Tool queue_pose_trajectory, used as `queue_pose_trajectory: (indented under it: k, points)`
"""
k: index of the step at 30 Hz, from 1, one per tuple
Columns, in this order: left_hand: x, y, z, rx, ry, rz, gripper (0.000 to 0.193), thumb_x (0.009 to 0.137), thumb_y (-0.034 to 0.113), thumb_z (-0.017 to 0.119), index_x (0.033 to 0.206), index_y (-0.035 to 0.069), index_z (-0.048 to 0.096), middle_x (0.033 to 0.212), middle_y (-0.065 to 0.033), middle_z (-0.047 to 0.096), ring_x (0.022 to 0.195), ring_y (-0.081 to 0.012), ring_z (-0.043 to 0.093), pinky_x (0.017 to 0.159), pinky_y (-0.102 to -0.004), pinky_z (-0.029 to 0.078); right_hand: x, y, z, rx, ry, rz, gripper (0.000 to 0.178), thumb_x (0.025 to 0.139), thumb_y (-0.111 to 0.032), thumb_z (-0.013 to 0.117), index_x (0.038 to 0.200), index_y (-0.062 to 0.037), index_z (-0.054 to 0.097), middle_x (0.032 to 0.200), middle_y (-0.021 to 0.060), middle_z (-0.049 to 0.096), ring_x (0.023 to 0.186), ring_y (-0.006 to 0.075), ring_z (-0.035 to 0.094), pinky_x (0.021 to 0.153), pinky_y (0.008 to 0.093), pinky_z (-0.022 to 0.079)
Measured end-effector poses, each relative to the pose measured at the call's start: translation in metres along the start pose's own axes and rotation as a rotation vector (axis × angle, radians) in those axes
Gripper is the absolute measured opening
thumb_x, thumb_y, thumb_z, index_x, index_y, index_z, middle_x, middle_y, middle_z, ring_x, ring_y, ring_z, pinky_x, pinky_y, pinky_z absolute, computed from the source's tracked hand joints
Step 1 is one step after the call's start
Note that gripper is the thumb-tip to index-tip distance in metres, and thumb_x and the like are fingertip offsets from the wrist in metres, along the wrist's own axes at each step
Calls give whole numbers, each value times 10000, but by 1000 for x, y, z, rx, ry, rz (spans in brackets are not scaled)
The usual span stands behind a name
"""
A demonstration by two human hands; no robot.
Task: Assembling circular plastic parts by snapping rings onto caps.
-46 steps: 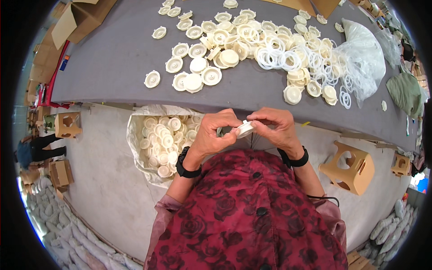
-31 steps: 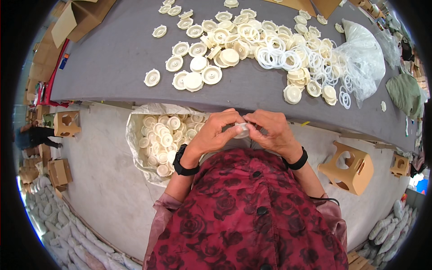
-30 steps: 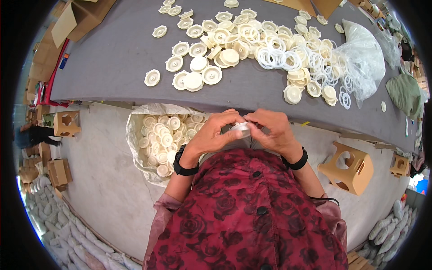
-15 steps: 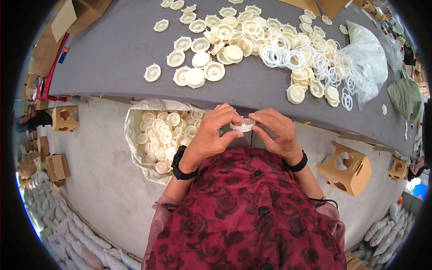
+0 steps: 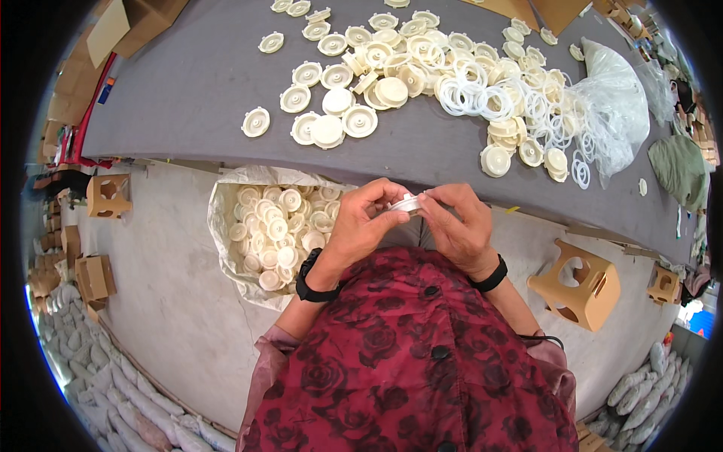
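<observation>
here, left hand [image 5: 360, 224] and right hand [image 5: 461, 228] pinch a round, tabbed, probably plastic cap [image 5: 407, 204], each grip nearly closed.

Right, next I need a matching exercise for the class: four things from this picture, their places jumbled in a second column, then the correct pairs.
Things:
1. Held round cap
2. White sack
3. Large clear plastic bag
4. Nearest tan stool

Places:
A. On the grey table
B. On the floor, to the person's right
C. Between the left hand and right hand
D. Beyond the left forearm, filled with caps

Pairs: 1-C, 2-D, 3-A, 4-B
</observation>
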State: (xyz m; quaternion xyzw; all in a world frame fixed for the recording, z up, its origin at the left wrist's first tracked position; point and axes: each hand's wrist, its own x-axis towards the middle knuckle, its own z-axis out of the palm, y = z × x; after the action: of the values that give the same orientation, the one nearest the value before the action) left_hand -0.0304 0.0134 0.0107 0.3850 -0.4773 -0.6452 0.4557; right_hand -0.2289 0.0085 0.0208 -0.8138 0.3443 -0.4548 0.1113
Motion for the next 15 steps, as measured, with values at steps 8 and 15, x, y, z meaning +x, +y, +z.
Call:
queue_pose_trajectory:
  k: [8, 15]
  points:
    - [-1, -13, 7, 82, 66, 88, 216, 829, 17, 717, 1028, -13, 636, 927, -38, 632, 858, -105, 608, 775, -252, 504, 2, 2, 4, 78, 5, 135, 297, 706, 55, 720, 985, 11, 629, 932, 122, 626, 748, 282, 607, 606, 360, 493]
    - [-2, -17, 9, 231, 90, 156, 222, 802, 13, 720, 1004, -18, 635, 877, -56, 609, 786, -124, 590, 711, -257, 483, 0, 7, 2, 222, -130, 230, 246, 725, 69, 680, 927, -8, 563, 832, 120, 556, 705, 287, 562, 602, 369, 467]
